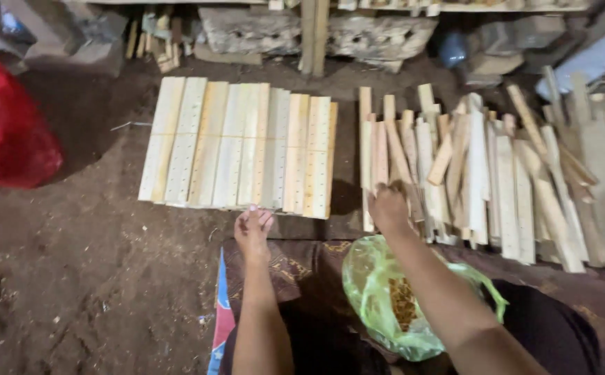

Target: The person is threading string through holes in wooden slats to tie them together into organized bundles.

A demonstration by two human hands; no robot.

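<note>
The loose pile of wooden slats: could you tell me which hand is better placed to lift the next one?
The right hand, probably: it already rests on the loose slats. The left hand sits at the near edge of the neat row of slats with holes, away from the pile.

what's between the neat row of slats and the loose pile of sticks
In the head view, only a strip of bare dirt floor separates the row of slats from the loose pile.

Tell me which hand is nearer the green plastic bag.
Right. The right hand reaches into the loose wooden slats just above the green plastic bag; the left hand is off to the bag's left, at the neat row of slats.
</note>
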